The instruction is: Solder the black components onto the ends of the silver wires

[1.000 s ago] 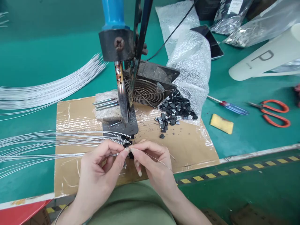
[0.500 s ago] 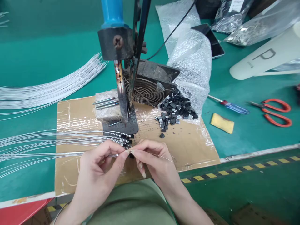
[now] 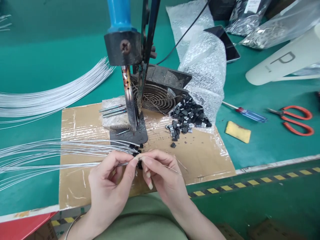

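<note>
My left hand (image 3: pixel 112 176) is closed, thumb and index finger pinching white wires (image 3: pixel 82 164) that run in from the left. Fingertip to fingertip with it, my right hand (image 3: pixel 163 170) pinches the other end, where thin strands stick out to the right. The exact piece between the fingertips is mostly hidden. Just behind the hands, several wires with black connectors (image 3: pixel 135 148) at their ends lie on the cardboard (image 3: pixel 200 156). Above them the metal tip of a soldering iron (image 3: pixel 131 113) with a blue handle points down.
Loose black connectors (image 3: pixel 191 113) are heaped beside bubble wrap (image 3: pixel 207 63) and a dark fan (image 3: pixel 155 96). A white wire bundle (image 3: pixel 57 93) lies at the left. At the right are a screwdriver (image 3: pixel 252 115), a yellow sponge (image 3: pixel 238 132), red-handled cutters (image 3: pixel 297 120) and a white cup (image 3: pixel 282 60).
My left hand has shifted slightly right and my right hand slightly left and up. Both still pinch at the same spot, and the strands at the right have changed angle.
</note>
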{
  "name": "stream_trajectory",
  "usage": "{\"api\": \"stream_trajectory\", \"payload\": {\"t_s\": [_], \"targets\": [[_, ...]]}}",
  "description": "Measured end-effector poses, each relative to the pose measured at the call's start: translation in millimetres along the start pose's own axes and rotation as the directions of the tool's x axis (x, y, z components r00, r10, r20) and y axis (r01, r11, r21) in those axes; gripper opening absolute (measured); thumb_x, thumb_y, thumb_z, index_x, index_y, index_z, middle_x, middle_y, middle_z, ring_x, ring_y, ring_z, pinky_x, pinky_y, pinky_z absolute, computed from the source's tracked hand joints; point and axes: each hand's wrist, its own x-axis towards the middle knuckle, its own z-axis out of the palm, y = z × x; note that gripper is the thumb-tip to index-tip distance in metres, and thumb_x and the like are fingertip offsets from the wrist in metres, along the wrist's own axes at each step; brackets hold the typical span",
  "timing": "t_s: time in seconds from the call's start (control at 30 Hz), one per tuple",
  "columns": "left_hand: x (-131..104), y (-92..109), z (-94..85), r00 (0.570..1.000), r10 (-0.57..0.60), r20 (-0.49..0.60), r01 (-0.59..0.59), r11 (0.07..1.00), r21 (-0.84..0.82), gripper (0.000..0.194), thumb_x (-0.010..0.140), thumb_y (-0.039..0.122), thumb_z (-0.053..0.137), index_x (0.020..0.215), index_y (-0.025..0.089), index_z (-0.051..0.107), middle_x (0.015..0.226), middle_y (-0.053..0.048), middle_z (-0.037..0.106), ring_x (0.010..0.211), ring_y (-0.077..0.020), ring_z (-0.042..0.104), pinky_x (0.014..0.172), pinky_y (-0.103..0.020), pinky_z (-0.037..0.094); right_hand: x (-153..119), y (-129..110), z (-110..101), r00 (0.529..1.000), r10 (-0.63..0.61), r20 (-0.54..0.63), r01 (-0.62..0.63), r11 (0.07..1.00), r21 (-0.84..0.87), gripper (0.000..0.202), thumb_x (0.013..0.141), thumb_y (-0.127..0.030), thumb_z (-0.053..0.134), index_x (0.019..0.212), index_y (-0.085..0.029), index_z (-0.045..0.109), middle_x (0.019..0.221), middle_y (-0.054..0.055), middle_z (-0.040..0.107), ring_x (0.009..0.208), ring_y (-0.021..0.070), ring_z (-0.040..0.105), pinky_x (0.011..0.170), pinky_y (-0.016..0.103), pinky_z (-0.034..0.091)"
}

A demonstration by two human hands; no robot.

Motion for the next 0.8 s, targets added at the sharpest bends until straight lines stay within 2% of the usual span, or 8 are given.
{"api": "stream_trajectory", "payload": {"t_s": [0.3,0.43,0.53,0.63,0.8], "targets": [[0.9,2.3,4.3,0.999,-0.01,-0.042,0.009,1.0,-0.03,0.008,0.093,0.022,0.075,0.085,0.022,0.074,0.071,0.002,0.071,0.06,-0.0089,0.057,0.051,-0.017,0.041,-1.2,3.5,4.3,0.999,-0.036,-0.016,0.037,0.999,0.031,0.01,0.081,-0.032,0.088,0.083,-0.022,0.088,0.058,-0.003,0.064,0.044,0.0045,0.053,0.042,0.015,0.046],[2.0,10.8,7.2,0.993,-0.088,-0.078,0.083,0.995,-0.06,0.01,0.091,0.023,0.077,0.081,0.022,0.074,0.069,0.002,0.071,0.058,-0.0083,0.055,0.049,-0.017,0.038,-1.1,3.8,1.3,0.998,-0.057,0.006,0.057,0.998,0.008,0.015,0.084,-0.037,0.087,0.088,-0.023,0.089,0.065,-0.001,0.068,0.05,0.0076,0.06,0.045,0.017,0.053],[2.2,15.0,8.1,0.982,-0.144,-0.122,0.137,0.989,-0.063,0.012,0.089,0.024,0.078,0.079,0.022,0.074,0.067,0.003,0.068,0.057,-0.008,0.051,0.049,-0.017,0.036,-2.6,4.0,-2.8,0.994,-0.106,0.014,0.107,0.99,-0.088,0.012,0.088,-0.035,0.085,0.092,-0.024,0.089,0.072,-0.001,0.072,0.053,0.0081,0.065,0.051,0.018,0.058],[2.8,13.1,6.3,0.989,-0.111,-0.098,0.106,0.993,-0.052,0.011,0.089,0.024,0.078,0.079,0.022,0.074,0.067,0.002,0.069,0.056,-0.0086,0.051,0.047,-0.017,0.036,-4.4,4.0,-5.3,0.987,-0.159,0.008,0.158,0.972,-0.176,0.005,0.089,-0.029,0.084,0.092,-0.026,0.088,0.079,-0.001,0.076,0.054,0.0071,0.068,0.055,0.018,0.059],[3.1,8.0,2.9,0.997,-0.061,-0.049,0.059,0.997,-0.043,0.01,0.091,0.023,0.076,0.082,0.021,0.074,0.067,0.003,0.068,0.053,-0.0086,0.05,0.047,-0.018,0.037,-4.1,2.0,-3.2,0.98,-0.198,-0.028,0.188,0.958,-0.216,0.004,0.086,-0.027,0.086,0.086,-0.024,0.088,0.074,-0.001,0.075,0.05,0.0087,0.066,0.051,0.02,0.057]]}}
